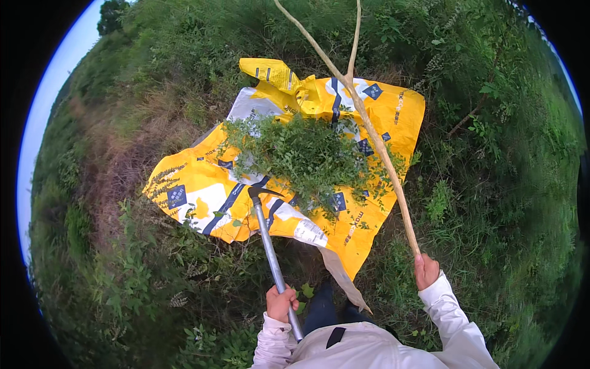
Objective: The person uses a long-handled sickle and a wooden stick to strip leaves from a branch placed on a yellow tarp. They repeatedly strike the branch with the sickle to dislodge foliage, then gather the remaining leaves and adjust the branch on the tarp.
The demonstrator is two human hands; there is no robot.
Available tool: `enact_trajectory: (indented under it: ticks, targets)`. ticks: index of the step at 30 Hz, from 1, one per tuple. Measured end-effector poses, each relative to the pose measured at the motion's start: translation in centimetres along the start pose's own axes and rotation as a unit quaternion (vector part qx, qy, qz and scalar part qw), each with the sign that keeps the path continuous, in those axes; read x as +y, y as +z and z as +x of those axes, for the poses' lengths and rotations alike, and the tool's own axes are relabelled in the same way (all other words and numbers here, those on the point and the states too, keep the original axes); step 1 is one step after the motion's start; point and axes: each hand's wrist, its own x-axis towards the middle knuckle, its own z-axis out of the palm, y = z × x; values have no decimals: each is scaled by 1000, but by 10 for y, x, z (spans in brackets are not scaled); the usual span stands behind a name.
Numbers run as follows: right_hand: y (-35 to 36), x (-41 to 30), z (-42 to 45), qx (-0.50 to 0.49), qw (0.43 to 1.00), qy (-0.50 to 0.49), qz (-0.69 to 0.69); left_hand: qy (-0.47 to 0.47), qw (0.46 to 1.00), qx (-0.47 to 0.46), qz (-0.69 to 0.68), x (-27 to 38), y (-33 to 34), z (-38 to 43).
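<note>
My left hand [280, 303] is closed around the metal shaft of a sickle [271, 249], low on its length. The dark curved blade points right, over the near part of a yellow printed sheet [396, 99] that looks like opened-out sacks. In my right hand [427, 272] is the lower end of a long, bare forked stick [386, 159]. It slants up and left across the sheet, and its two prongs run out past the top of the view. A heap of cut leafy green stems [304, 159] lies on the middle of the sheet.
Dense shrubs and grass [498, 193] surround the sheet. Dry brown grass [124, 138] covers a patch on the left. A loose corner of the sheet hangs close to my dark-trousered legs [322, 306]. A thin branch [468, 117] sticks out of the growth at right.
</note>
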Motion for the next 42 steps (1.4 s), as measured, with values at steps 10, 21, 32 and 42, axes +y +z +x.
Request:
enact_trajectory:
  ticks: [10,21,32,42]
  targets:
    - [270,68,50,-167,957,213,-109,35,996,24,80,11,12,36]
    - [62,105,-161,-300,886,234,-265,68,988,-29,132,52,39,115]
    - [110,91,-160,-176,947,213,-166,101,955,-69,270,98,66,253]
    - [129,96,-201,-136,951,175,-213,95,893,-67,434,134,124,403]
